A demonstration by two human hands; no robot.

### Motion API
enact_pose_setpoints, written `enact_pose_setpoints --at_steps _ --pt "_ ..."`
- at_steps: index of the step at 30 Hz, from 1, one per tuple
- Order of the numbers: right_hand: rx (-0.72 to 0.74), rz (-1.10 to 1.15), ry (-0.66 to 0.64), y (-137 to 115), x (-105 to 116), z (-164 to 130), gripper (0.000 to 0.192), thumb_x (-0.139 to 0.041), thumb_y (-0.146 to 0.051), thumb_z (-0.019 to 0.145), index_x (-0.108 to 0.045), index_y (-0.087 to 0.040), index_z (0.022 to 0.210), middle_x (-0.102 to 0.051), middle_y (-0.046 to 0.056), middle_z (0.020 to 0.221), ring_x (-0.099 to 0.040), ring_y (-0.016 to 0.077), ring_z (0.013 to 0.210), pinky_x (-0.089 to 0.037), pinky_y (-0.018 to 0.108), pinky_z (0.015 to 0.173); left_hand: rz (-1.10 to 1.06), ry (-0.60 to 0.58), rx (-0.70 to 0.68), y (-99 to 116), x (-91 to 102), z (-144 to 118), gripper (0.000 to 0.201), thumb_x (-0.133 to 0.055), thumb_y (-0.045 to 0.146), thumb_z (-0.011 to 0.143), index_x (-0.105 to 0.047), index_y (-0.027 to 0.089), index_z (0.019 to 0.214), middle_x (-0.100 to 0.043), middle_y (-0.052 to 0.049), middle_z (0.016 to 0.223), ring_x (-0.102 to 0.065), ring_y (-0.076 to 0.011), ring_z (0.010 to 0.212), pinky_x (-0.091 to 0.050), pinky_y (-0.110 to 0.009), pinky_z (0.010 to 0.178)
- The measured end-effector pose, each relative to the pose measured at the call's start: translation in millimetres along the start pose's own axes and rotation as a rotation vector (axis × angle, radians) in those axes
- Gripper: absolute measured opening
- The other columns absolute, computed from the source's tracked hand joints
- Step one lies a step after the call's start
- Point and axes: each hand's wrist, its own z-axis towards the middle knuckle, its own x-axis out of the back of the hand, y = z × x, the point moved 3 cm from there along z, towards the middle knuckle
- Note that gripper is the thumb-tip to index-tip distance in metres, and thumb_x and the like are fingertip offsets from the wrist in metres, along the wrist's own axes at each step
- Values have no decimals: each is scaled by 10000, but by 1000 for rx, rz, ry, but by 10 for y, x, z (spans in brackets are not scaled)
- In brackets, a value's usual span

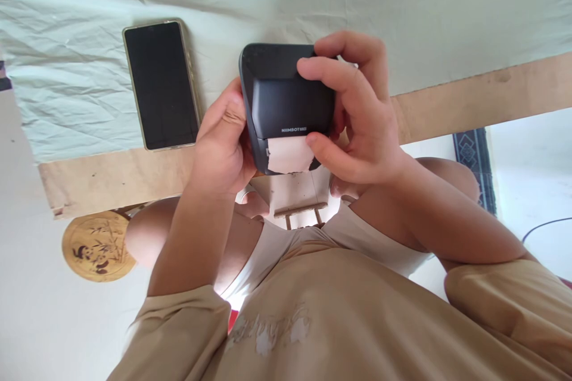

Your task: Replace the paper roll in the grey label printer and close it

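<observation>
A black label printer [292, 104] marked NIIMBOT is held up over the table's near edge. My left hand [223, 140] is closed round its left side, with the thumb along the edge and the other fingers mostly hidden beneath. On the right side my right hand [357, 107] grips it. Two of its fingers lie across the top corner, and the thumb presses at the front rim. Pale label paper [289, 155] with a torn-looking end sticks out of the front slot, touching or very close to that thumb.
Left of the printer, a smartphone [163, 86] lies face up on the wrinkled pale green cloth [447, 18]. A bare wooden strip [482, 101] forms the table's near edge. Below stand a round wooden stool [100, 247] with a panda picture and a dark patterned mat [476, 166].
</observation>
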Motion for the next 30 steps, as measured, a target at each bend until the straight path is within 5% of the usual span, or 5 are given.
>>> enact_pose_setpoints --at_steps 9,14,21,25,30 --pt "-25 51 -12 22 19 20 489 -474 -335 865 -407 -219 1336 -423 84 1337 -492 149 1295 -546 371 1090 -100 -43 30 70 -100 -1 310 -453 407 950 -623 190 1092 -665 -67 1121 -517 -247 1378 -478 -418 1142" --pt "-134 136 129 83 -4 26 507 -425 -531 887 -431 -255 1312 -434 59 1317 -466 148 1282 -569 219 785 -102 -144 33 99 -146 -47 420 -473 507 940 -587 233 1237 -616 -39 1289 -450 -252 1453 -458 -437 1183" --pt "-357 180 313 -30 109 232 372 -485 -430 940 -450 -163 1198 -454 5 1242 -359 -67 692 -300 138 540 -19 -26 -18 74 -158 -52 409 -576 536 888 -634 278 1200 -640 -13 1303 -498 -258 1421 -523 -381 1107" --pt "-514 262 386 -113 192 400 186 -503 -285 923 -374 -151 928 -458 -24 956 -434 -96 623 -421 77 589 -51 -77 42 70 -185 -59 409 -608 550 861 -612 311 1194 -666 -28 1259 -555 -262 1367 -564 -378 1036" --pt "-516 -108 56 -124 258 461 236 -400 -358 954 -482 -145 897 -528 9 998 -612 -22 928 -502 100 705 -23 -9 4 59 -163 -68 434 -581 565 874 -627 276 1196 -673 -10 1204 -594 -253 1313 -555 -393 1051"
